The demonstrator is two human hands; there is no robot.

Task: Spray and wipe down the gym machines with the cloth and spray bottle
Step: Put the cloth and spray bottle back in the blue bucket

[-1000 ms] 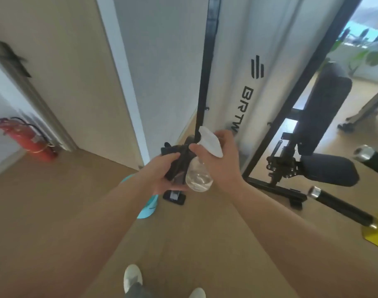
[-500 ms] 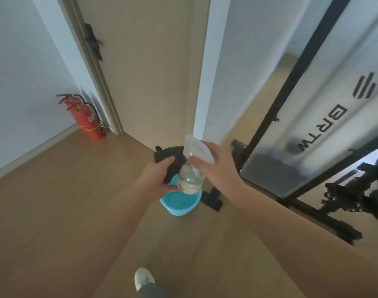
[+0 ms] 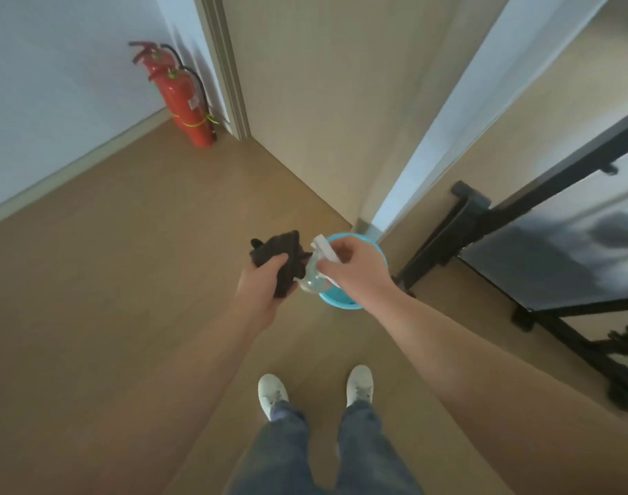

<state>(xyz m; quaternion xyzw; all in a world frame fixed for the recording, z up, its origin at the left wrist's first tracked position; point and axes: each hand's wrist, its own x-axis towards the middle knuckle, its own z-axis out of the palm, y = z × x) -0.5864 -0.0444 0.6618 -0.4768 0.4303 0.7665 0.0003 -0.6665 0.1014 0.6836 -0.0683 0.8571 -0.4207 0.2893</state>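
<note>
My left hand grips a dark crumpled cloth in front of me at waist height. Right beside it, my right hand holds a clear spray bottle by its white trigger head, nozzle turned toward the cloth. Cloth and bottle nearly touch. Both hands hover over a light-blue bucket on the floor, mostly hidden behind the right hand. The black frame of a gym machine with its frosted panel stands to the right.
A red fire extinguisher stands in the far-left corner beside a door frame. A wall corner juts out just behind the bucket. My white shoes stand on the wood floor, and the machine's black feet reach out at the right.
The view has swung left and down, away from the machine, toward the floor and bucket. Both hands keep their hold on cloth and bottle, now above the bucket.
</note>
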